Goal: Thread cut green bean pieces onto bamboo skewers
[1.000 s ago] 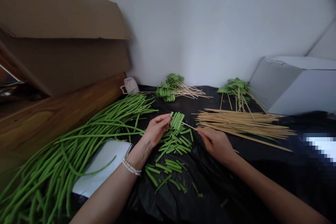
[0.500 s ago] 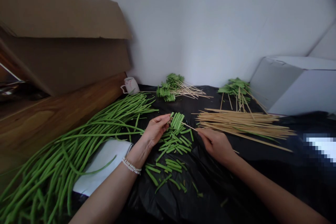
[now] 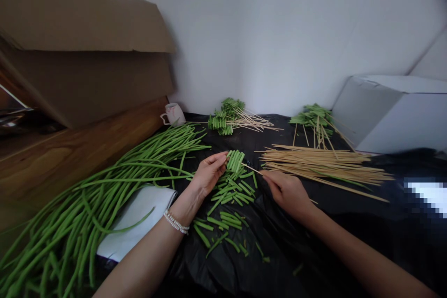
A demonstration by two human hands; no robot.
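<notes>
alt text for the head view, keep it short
A left hand holds a row of bean pieces and the right hand holds a skewer to its side, over a black sheet. Long beans lie to the left, loose skewers to the right, filled skewers at the back.

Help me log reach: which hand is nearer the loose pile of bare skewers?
Right. The right hand, gripping one skewer, lies just before the left end of the skewer pile; the left hand, pinching a row of bean pieces, is farther left, beyond those pieces.
</notes>
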